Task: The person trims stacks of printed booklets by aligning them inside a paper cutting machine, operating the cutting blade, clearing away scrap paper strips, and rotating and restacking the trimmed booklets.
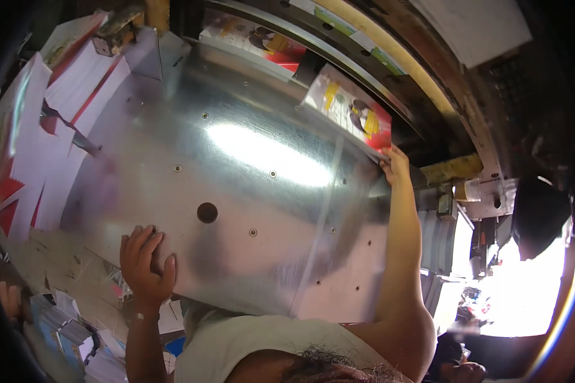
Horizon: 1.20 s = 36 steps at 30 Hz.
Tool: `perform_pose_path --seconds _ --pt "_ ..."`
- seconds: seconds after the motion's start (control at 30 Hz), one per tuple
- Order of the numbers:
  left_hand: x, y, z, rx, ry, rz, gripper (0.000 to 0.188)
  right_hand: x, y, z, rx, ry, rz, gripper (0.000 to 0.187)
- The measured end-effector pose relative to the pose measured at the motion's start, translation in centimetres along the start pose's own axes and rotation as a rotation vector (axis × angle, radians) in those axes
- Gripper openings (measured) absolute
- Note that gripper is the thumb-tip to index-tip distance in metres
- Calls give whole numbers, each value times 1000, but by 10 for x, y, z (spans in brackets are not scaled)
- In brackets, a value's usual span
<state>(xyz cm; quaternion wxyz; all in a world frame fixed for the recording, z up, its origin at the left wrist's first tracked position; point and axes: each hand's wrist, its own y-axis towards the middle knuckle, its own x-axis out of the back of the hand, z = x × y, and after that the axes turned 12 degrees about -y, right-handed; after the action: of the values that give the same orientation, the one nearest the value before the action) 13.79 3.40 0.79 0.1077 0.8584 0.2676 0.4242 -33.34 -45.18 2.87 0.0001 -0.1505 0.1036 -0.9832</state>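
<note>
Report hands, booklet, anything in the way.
Right hand at corner of red-and-white booklet, grip unclear. Left hand open on metal table. Second booklet to left; no blockage visible.

No legible text, numbers or signs. Red-and-white booklet point(348, 110) at right hand point(396, 165): cover markings too blurred to read; same for second booklet point(252, 39).

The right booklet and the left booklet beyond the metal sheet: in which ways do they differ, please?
The right booklet has the right hand at its lower right corner; the left booklet has no hand at it.
The right booklet looks brighter; the left booklet looks dimmer.
In the picture, the right booklet slants more steeply than the left booklet.
Both show red, white and yellow on their covers.
</note>
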Motion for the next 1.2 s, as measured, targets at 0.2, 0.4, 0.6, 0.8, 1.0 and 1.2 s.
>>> perform_pose_path --seconds 0.2,0.4,0.6,0.8,1.0,1.2 --pt "3 -9 -5 -29 -5 -77 43 52 -125 -39 -66 -54 89 46" --pt "-10 -11 -10 -41 -104 -53 60 41 -202 -41 68 -171 265 61" --pt "-39 -39 -66 271 -739 316 88 -40 -179 -25 421 -391 273 61" --pt "-57 -70 -119 152 -757 462 106 -105 -167 -12 862 -594 -40 54" --pt "-75 -79 -154 -58 -628 684 113 -113 -297 50 844 -970 253 53" --pt "-81 -58 -169 -139 -639 816 100 -114 -339 32 857 -1346 315 62"
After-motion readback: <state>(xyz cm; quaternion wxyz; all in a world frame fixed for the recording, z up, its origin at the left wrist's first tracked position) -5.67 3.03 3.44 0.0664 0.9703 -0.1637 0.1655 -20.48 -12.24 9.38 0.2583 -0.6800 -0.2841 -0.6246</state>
